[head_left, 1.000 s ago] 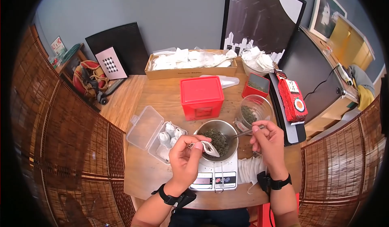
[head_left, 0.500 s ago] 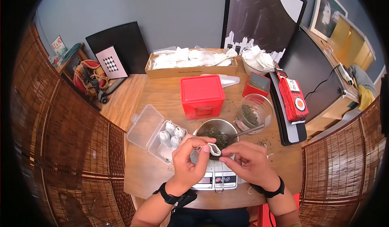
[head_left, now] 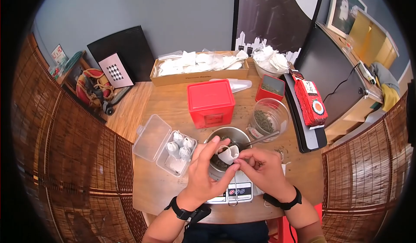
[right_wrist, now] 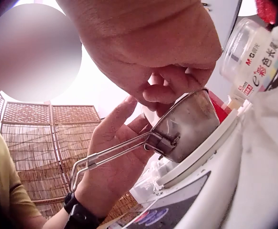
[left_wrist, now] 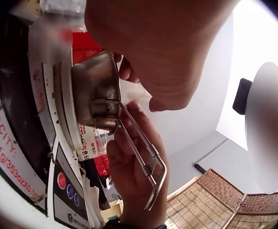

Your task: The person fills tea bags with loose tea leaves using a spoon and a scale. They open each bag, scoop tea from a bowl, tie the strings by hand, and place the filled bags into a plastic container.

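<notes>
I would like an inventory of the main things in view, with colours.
Scale: one, white, front centre
Steel cup: one, silver, on the scale
Drawstring pouch: one, white, above the cup
Lidded box: one, transparent, left of the cup
Filled pouches: four, white, in the lidded box
Spoon: one, grey, in the cup
Canister: one, red, beyond the cup
Open tin: one, red, right of the canister
Tub: one, transparent, before the tin
Cardboard box: one, brown, at the back
Bowl: one, pale, beside the cardboard box
Package: one, red, right side
Poster: one, black-framed, against the wall
Left hand: one, beside the pouch
Right hand: one, pinching the pouch
</notes>
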Demonstrator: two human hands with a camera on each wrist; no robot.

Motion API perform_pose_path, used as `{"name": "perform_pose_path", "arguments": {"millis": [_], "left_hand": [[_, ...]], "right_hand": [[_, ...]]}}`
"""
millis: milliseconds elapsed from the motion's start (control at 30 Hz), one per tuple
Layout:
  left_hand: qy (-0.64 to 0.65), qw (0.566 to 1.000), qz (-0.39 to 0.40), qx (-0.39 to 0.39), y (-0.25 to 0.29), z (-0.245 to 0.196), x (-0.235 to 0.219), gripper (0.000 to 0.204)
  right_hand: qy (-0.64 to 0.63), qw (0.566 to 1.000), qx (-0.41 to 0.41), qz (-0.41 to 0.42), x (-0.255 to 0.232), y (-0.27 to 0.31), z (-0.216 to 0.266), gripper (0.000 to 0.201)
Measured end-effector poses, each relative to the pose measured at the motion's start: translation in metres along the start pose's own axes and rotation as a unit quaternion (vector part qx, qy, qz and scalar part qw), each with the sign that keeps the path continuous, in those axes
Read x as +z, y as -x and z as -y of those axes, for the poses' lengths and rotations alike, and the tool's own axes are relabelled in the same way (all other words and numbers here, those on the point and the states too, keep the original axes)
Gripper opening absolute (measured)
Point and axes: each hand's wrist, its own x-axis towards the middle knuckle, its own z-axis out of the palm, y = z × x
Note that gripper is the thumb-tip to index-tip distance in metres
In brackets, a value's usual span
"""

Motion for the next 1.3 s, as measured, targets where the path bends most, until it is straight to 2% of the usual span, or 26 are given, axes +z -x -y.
{"name": "perform_pose_path", "arguments": {"millis": [133, 200, 333, 400, 433, 500, 533, 600, 633, 700, 1033, 1133, 1300], "left_hand": [[-0.075, 0.995, 0.048, 0.049, -0.002, 0.007, -0.010, 0.087], [-0.147, 0.979, 0.103, 0.100, -0.005, 0.009, -0.013, 0.090], [-0.193, 0.968, 0.124, 0.104, -0.009, -0.003, -0.012, 0.088], [-0.171, 0.983, 0.010, 0.071, -0.010, -0.009, -0.005, 0.085], [-0.170, 0.983, 0.010, 0.072, -0.007, -0.009, -0.005, 0.085], [-0.231, 0.968, -0.086, 0.053, 0.002, -0.008, -0.004, 0.086], [-0.230, 0.968, -0.085, 0.053, 0.004, -0.006, -0.007, 0.086], [-0.180, 0.979, -0.028, 0.088, 0.007, 0.000, -0.015, 0.084], [-0.179, 0.979, -0.028, 0.088, 0.006, 0.000, -0.014, 0.084], [-0.180, 0.978, 0.067, 0.083, 0.000, -0.003, -0.011, 0.080], [-0.181, 0.979, 0.083, 0.049, -0.007, -0.009, -0.011, 0.080], [-0.172, 0.979, 0.098, 0.050, -0.007, -0.008, -0.011, 0.077], [-0.139, 0.987, 0.070, 0.025, -0.009, -0.010, -0.010, 0.069]], "right_hand": [[-0.009, 1.000, -0.004, -0.005, 0.002, 0.000, 0.001, 0.014], [-0.007, 1.000, -0.016, -0.011, 0.003, 0.000, 0.001, 0.013], [0.004, 0.998, -0.029, -0.049, 0.008, 0.000, 0.003, 0.012], [0.010, 0.998, -0.025, -0.055, 0.006, 0.000, 0.004, 0.012], [0.016, 0.998, -0.021, -0.060, 0.004, 0.000, 0.004, 0.012], [0.019, 0.998, -0.020, -0.063, 0.003, 0.000, 0.003, 0.012], [0.021, 0.997, -0.020, -0.065, 0.003, 0.000, 0.002, 0.012], [0.023, 0.997, -0.023, -0.068, 0.004, 0.000, 0.004, 0.012], [0.025, 0.997, -0.025, -0.070, 0.004, -0.001, 0.005, 0.012], [0.027, 0.997, -0.025, -0.065, 0.004, 0.000, 0.005, 0.012], [0.028, 0.997, -0.069, -0.011, 0.005, 0.001, 0.003, 0.013], [0.022, 0.998, -0.064, -0.004, 0.005, 0.001, 0.005, 0.012], [0.000, 0.999, -0.038, 0.001, 0.004, 0.001, 0.001, 0.014]]}}
